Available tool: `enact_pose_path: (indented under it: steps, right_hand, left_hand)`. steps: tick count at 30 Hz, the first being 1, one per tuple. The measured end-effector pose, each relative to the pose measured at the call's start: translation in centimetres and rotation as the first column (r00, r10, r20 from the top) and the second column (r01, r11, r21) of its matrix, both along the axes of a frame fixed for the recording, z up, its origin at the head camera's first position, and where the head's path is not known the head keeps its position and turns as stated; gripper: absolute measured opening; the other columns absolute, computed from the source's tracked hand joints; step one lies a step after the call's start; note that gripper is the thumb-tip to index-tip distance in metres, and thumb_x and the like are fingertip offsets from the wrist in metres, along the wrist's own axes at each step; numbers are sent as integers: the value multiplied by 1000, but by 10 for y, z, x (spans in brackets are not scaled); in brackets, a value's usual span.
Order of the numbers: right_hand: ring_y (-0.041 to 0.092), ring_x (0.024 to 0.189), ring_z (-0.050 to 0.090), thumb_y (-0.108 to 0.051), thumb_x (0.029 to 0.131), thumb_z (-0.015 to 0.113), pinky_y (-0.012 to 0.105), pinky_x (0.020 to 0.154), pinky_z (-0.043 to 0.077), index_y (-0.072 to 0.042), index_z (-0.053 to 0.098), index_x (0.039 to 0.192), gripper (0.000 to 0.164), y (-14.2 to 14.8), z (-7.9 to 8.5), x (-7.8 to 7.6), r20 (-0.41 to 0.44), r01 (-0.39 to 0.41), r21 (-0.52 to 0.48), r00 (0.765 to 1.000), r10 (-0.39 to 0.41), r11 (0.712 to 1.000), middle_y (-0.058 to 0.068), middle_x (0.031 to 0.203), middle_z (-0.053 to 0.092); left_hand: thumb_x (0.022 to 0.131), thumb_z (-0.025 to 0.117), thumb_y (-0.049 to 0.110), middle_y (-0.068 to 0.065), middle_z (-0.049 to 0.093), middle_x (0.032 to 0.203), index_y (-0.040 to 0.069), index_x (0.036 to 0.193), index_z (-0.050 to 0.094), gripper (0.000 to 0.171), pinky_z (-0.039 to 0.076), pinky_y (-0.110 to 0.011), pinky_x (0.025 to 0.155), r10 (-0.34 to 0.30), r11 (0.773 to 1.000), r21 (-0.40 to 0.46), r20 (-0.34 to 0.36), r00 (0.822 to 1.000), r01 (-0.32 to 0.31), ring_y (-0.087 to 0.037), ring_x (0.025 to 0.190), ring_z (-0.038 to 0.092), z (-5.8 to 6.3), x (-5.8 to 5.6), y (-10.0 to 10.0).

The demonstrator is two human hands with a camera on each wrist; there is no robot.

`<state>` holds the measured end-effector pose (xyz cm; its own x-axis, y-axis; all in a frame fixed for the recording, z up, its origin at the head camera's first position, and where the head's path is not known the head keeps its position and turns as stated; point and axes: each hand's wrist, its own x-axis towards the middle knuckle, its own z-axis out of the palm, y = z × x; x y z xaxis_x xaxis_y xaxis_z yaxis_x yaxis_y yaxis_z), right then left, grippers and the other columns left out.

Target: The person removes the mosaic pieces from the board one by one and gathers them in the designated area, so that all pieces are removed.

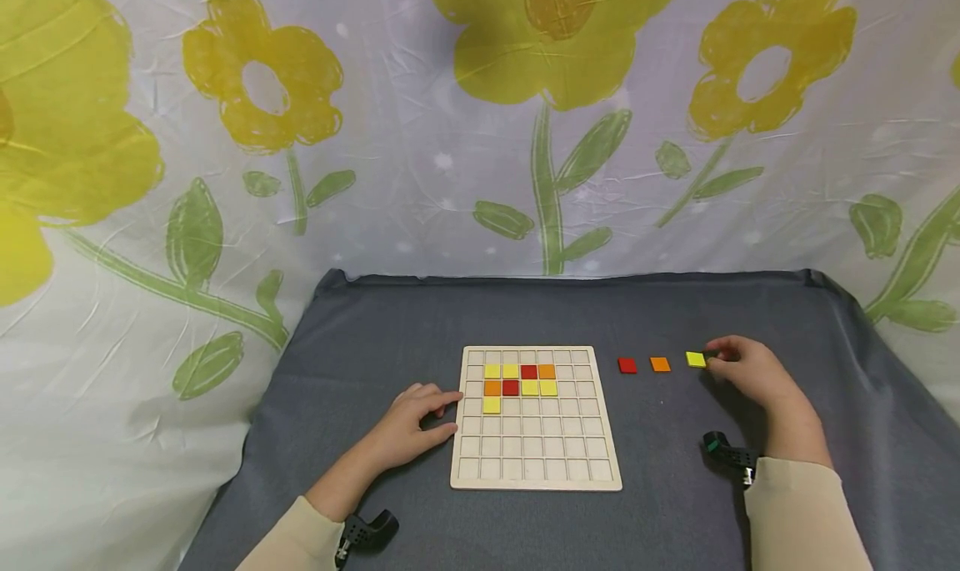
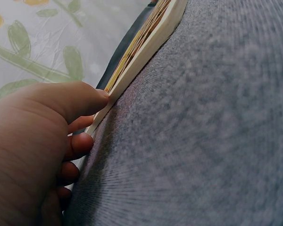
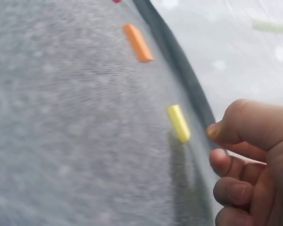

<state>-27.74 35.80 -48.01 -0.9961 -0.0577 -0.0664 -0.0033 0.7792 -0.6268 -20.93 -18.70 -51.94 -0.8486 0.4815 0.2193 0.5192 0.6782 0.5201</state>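
A pale wooden grid board (image 1: 536, 448) lies on the grey cloth, with several yellow, red and orange square tiles in its upper cells. My left hand (image 1: 416, 421) is at the board's left edge, thumb and forefinger touching the rim; in the left wrist view the thumb (image 2: 92, 99) lies against the board's side (image 2: 141, 54). Right of the board, a red tile (image 1: 627, 365), an orange tile (image 1: 660, 364) and a yellow tile (image 1: 696, 359) form a row. Beside the yellow one is my right hand (image 1: 757, 375), its fingers loosely bent. A small gap separates them in the right wrist view.
Grey cloth (image 1: 390, 321) covers the table, and a pale curtain (image 1: 397, 179) printed with yellow flowers hangs behind and at the sides. A black wrist device (image 1: 367, 531) sits below the left hand, another (image 1: 727, 450) below the right.
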Motion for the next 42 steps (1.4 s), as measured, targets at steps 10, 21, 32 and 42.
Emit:
enact_pose_path:
  steps: [10, 21, 32, 42]
  right_hand:
    - [37, 97, 56, -16, 102, 59, 43, 73, 47, 7, 55, 136, 41, -11, 24, 2, -81, 6, -35, 997, -9, 999, 22, 115, 56]
    - [22, 70, 48, -21, 105, 56, 33, 59, 42, -3, 56, 139, 38, -52, 53, 9, -141, -97, -119, 987, 80, 988, 16, 120, 56]
    - [25, 76, 52, -15, 103, 58, 33, 62, 46, -7, 60, 135, 33, -91, 69, 17, -203, -206, -171, 964, 170, 963, 13, 119, 61]
    - [23, 68, 51, -18, 102, 65, 34, 60, 45, -11, 64, 131, 30, -121, 65, 19, -231, -283, -196, 944, 237, 939, 10, 110, 61]
  left_hand:
    - [94, 77, 29, 11, 49, 87, 16, 135, 69, 44, 31, -32, 76, 6, 1000, 1, -7, 1000, -6, -9, 81, 40, 1, 0, 1]
    - [93, 78, 27, 11, 49, 85, 14, 133, 70, 43, 31, -32, 73, -9, 1000, 15, -58, 998, 9, -7, 79, 38, -2, 0, 2]
    - [95, 76, 29, 13, 48, 87, 17, 135, 69, 43, 30, -32, 76, -9, 1000, 10, -13, 1000, 9, -8, 81, 38, -1, -1, 0]
    - [94, 76, 29, 12, 49, 86, 17, 135, 69, 43, 31, -32, 75, -7, 1000, 4, -18, 1000, 7, -8, 80, 38, -2, 0, 1]
